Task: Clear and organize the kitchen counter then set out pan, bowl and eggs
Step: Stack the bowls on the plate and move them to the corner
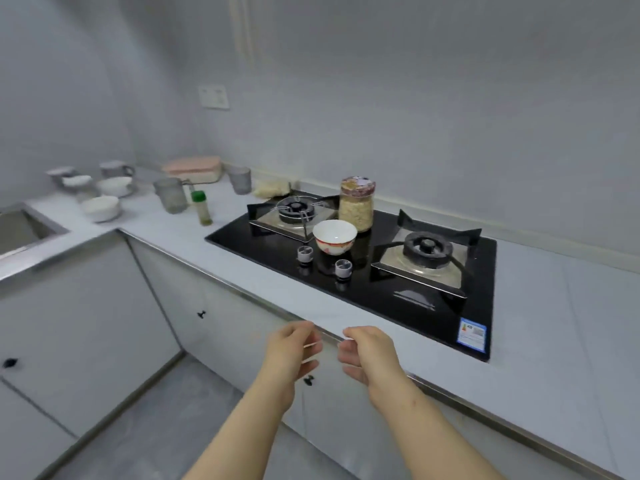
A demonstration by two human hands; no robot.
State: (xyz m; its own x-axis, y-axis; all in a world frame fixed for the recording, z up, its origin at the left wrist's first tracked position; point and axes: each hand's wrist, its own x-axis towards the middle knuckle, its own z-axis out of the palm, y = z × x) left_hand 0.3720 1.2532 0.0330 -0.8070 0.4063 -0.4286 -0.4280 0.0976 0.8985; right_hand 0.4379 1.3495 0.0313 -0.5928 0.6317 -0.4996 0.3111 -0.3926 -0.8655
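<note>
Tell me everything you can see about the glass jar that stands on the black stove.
The glass jar is clear and cylindrical, and stands upright on the black stove between the two burners, toward the back. It is nearly full of pale beige flakes or grains. A patterned purplish lid closes it. The white bowl sits just in front of it; whether they touch is unclear. No hand touches it.

Counter (540, 306) right of the hob (398, 299) is wide open; bowl (334, 236) and jar (356, 204) clog its middle, cups and bowls crowd far left.
</note>
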